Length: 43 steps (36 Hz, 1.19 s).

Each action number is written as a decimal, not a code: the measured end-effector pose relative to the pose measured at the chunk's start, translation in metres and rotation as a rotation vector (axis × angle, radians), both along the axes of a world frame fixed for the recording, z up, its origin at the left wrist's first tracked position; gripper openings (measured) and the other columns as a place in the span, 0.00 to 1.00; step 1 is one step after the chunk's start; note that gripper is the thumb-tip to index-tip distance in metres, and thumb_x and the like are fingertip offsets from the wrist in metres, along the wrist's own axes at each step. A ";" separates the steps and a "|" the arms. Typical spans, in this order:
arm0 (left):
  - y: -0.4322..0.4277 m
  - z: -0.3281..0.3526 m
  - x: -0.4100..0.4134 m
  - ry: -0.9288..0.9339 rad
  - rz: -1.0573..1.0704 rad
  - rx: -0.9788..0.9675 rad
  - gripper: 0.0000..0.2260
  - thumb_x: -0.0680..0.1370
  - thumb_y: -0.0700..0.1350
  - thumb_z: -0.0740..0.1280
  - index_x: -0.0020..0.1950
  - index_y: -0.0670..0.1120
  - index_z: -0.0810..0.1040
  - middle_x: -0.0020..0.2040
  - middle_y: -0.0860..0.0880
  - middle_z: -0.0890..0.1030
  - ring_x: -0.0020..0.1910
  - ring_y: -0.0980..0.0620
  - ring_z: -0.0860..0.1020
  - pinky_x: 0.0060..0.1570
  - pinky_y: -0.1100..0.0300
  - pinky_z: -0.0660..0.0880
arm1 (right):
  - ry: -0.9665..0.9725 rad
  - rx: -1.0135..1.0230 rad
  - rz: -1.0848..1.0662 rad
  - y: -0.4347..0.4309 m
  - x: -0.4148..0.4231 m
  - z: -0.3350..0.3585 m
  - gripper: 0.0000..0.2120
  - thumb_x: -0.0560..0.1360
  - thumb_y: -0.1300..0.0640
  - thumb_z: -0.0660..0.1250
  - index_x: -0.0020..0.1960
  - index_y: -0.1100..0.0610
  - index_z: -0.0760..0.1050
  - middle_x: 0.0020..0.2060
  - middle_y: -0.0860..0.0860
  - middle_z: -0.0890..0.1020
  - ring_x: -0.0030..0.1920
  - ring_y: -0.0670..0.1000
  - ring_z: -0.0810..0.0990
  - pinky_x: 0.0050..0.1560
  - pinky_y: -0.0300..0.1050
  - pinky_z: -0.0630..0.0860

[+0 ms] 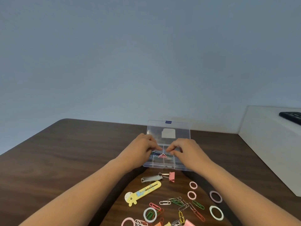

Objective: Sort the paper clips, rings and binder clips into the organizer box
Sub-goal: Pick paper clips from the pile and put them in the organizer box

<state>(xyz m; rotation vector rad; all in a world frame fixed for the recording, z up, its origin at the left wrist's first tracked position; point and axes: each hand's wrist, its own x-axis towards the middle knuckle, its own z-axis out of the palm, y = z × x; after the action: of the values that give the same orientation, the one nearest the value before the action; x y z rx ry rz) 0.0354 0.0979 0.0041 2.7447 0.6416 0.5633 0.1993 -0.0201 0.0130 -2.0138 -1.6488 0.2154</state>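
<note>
1. The clear organizer box stands open on the worktop, with coloured paper clips in a middle compartment.
2. The left hand and right hand curl their fingertips over a pink binder clip in the box; whether they grip it cannot be told.
3. Loose rings lie nearer.

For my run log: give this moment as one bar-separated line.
step: filling organizer box | left hand, right hand: fingertips over pink binder clip in box, grip unclear | loose: paper clips, rings on table
</note>
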 end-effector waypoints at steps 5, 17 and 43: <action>-0.021 0.013 -0.008 -0.058 0.018 -0.055 0.12 0.80 0.43 0.64 0.59 0.56 0.80 0.56 0.56 0.79 0.55 0.59 0.73 0.58 0.62 0.70 | 0.021 0.046 0.010 -0.023 -0.010 0.015 0.08 0.78 0.54 0.67 0.53 0.46 0.81 0.44 0.36 0.77 0.39 0.36 0.73 0.39 0.28 0.64; -0.097 0.010 -0.037 0.011 0.019 -0.246 0.07 0.75 0.50 0.71 0.52 0.57 0.83 0.49 0.58 0.82 0.49 0.61 0.77 0.54 0.64 0.73 | 0.078 -0.033 -0.018 -0.098 -0.040 0.008 0.05 0.75 0.52 0.70 0.49 0.44 0.83 0.41 0.39 0.82 0.42 0.35 0.77 0.42 0.31 0.67; -0.114 -0.004 -0.049 0.127 0.019 -0.293 0.02 0.72 0.50 0.74 0.42 0.54 0.84 0.44 0.57 0.82 0.44 0.61 0.78 0.47 0.67 0.75 | -0.011 -0.062 -0.294 -0.135 -0.031 -0.020 0.07 0.69 0.41 0.73 0.40 0.42 0.81 0.38 0.39 0.80 0.49 0.41 0.73 0.55 0.44 0.60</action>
<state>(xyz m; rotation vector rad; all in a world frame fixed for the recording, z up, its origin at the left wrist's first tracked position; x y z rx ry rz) -0.0133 -0.0163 -0.0003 2.5135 0.7183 0.2739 0.1678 -0.1550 -0.0072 -2.2758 -1.3451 0.1509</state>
